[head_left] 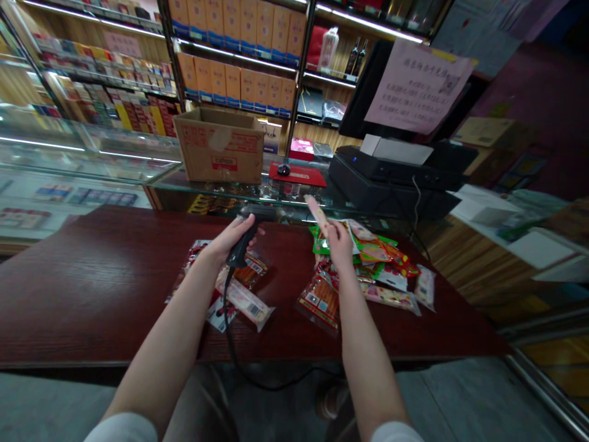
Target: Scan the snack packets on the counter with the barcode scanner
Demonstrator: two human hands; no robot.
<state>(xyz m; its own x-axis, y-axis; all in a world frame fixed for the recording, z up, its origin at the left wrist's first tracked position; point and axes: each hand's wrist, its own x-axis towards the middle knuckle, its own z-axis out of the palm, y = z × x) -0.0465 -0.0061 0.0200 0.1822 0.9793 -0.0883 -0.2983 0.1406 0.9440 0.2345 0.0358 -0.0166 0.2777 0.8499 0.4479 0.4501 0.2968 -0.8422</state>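
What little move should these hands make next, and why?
Probably bring the pink packet toward the black scanner: the right hand holds the packet, the left hand holds the scanner, and a gap lies between the two.

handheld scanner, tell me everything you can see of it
The handheld scanner is black and looks plastic, with a handle and a longish head across its top. The left hand wraps the handle, holding it tilted above the table, head pointing rightward. A black cord leaves the handle's base and loops below the table's near edge.
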